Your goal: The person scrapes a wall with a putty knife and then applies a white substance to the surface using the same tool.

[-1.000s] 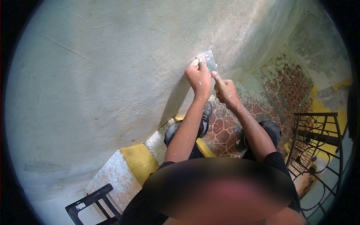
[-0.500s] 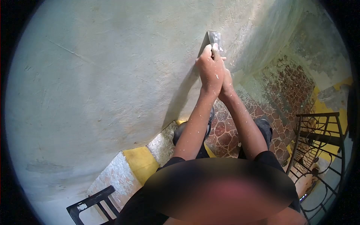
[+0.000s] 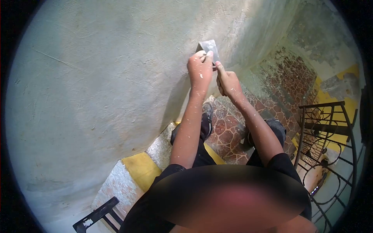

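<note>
My left hand, dusted with white flecks, is closed around a putty knife held near the wall. The putty knife's wide metal blade points up and away from me, and my thumb lies along it. Most of the handle is hidden by the hand. Just right of it is my right hand, one digit stretched toward the lower edge of the blade and the other fingers loosely curled. Whether that fingertip touches the tool cannot be made out. Rough patches and scratches mark the pale grey-green plaster.
Below are steps with yellow and worn whitish faces. A brown stone-patterned floor carries pale debris near the far corner. A dark metal railing stands at right, and a black frame at lower left.
My right hand has come away from my left and moved lower right of it. My left hand has shifted left with the putty knife, whose blade now shows more of its face.
</note>
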The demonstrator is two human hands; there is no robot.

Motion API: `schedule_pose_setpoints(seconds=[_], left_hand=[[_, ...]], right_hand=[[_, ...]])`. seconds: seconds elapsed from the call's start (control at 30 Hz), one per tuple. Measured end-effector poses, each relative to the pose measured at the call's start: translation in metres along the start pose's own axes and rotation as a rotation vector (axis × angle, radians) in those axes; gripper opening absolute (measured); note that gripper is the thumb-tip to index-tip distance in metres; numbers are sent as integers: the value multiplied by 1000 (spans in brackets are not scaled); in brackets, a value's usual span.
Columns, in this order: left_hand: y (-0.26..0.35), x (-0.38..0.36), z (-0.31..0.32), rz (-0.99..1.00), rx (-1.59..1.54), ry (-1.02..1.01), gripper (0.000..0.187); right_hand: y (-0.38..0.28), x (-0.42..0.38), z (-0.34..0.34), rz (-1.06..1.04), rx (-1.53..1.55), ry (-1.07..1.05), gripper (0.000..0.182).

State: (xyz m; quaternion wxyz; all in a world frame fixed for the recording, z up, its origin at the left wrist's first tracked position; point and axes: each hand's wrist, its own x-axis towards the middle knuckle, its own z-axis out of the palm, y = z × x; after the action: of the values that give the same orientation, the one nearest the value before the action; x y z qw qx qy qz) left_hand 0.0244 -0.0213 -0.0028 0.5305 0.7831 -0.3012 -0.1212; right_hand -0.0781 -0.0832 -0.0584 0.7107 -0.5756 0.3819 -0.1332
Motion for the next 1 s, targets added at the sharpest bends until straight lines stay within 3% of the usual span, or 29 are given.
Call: schedule_pose_setpoints(seconds=[0.03,0.1,0.23,0.47,0.53,0.6,0.67,0.7,0.83,0.9,1.0], left_hand=[[-5,2,-1,-1,-5,-2,24],[-14,5,2,-349,-631,-111,20],[-24,6,8,-432,-685,-217,32],[-8,-6,28,-392,-791,-176,29],[-8,-6,30,-330,-762,-154,23],[-13,1,31,-334,-673,-130,25],[-21,9,34,-218,-25,-143,30],[-26,8,34,-114,107,-131,36],[-38,6,36,-239,37,-236,34],[-44,9,30,-258,93,-257,31],[-47,3,21,-292,141,-161,28]], right_hand=[[2,-2,-4,-19,-202,33,74],[3,-9,-9,-82,-310,79,71],[14,-25,-13,-122,-395,94,59],[34,-26,-18,-234,-415,150,38],[26,-23,-22,-267,-414,162,34],[13,-26,-28,11,-416,-62,32],[22,-13,-35,87,-449,-125,31],[30,-8,-36,170,-481,-182,30],[56,9,-38,207,-484,-216,31],[57,7,-29,48,-633,-258,28],[43,-9,-12,123,-513,-225,32]])
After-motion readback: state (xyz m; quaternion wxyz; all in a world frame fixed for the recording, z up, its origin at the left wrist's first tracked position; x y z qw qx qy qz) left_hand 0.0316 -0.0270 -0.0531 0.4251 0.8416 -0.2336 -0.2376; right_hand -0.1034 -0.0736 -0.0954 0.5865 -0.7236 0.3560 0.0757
